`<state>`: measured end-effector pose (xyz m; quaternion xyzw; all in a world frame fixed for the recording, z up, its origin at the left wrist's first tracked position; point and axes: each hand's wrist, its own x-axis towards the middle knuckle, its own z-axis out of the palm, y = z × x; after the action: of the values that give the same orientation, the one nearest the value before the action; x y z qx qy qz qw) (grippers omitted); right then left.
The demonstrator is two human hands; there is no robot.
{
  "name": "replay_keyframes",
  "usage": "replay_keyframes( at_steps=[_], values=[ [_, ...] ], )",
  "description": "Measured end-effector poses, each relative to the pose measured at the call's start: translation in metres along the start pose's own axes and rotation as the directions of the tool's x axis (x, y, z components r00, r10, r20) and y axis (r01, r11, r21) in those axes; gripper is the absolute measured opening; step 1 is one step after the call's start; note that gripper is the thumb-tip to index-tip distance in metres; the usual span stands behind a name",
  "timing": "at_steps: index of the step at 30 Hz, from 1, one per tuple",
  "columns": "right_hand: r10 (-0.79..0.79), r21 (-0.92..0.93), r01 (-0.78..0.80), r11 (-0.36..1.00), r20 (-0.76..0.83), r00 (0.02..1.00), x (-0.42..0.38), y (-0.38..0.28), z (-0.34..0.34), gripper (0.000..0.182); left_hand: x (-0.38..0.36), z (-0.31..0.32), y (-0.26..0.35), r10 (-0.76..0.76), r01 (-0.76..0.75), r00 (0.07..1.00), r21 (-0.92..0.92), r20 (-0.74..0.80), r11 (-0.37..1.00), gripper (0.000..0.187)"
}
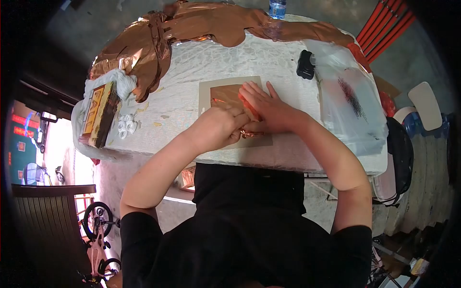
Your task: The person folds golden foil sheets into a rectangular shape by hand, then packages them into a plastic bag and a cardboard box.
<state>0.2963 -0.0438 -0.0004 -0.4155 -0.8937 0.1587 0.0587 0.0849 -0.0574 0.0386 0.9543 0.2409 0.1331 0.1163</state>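
Copper foil covers part of the grey board near the table's front edge; left hand clenched, right hand flat, pressing an orange tool. Lower board remains bare.

Soft daylight falls evenly on the desk, with glare on the copper foil at its far edge; fisheye bending curves the edges, corners fall to black vignette, left background overexposed

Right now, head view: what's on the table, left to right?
Yellow box → white rolls → left hand → right hand holding an orange tool on the foil sheet → black object → plastic bag.
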Motion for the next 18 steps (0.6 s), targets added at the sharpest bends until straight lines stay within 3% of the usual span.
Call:
replay_keyframes(
  at_steps=[5, 7, 8, 10, 11, 13, 18],
  values=[
    [-0.013, 0.066, 0.019, 0.998, -0.088, 0.996, -0.006, 0.003, 0.003, 0.085, -0.001, 0.000, -0.002, 0.025, -0.025, 0.999, -0.016, -0.027, 1.000, 0.022],
    [-0.106, 0.015, 0.114, 0.993, -0.279, 0.954, -0.011, -0.003, 0.000, 0.064, -0.003, 0.003, -0.007, 0.023, -0.024, 0.999, -0.037, -0.026, 0.999, 0.021],
    [-0.107, 0.013, 0.115, 0.993, -0.279, 0.954, -0.014, -0.006, -0.003, 0.064, -0.004, 0.003, -0.008, 0.021, -0.022, 1.000, -0.061, -0.022, 0.998, 0.021],
    [-0.042, 0.096, 0.047, 0.994, -0.053, 0.998, -0.019, -0.024, -0.027, 0.042, -0.003, 0.000, -0.006, 0.021, -0.022, 0.999, -0.052, -0.026, 0.998, 0.017],
    [-0.042, 0.095, 0.047, 0.994, -0.052, 0.998, -0.020, -0.027, -0.022, 0.042, -0.003, -0.001, -0.005, 0.022, -0.023, 0.999, -0.046, -0.025, 0.999, 0.013],
    [-0.181, -0.022, 0.181, 0.983, -0.235, 0.955, -0.021, -0.030, -0.010, 0.029, -0.004, 0.000, -0.006, 0.030, -0.032, 0.999, -0.056, -0.021, 0.998, 0.012],
    [-0.197, -0.067, 0.185, 0.980, -0.339, 0.920, -0.021, -0.037, 0.000, 0.020, -0.005, 0.002, -0.008, 0.000, 0.000, 1.000, -0.063, 0.000, 0.998, 0.012]
  ],
)
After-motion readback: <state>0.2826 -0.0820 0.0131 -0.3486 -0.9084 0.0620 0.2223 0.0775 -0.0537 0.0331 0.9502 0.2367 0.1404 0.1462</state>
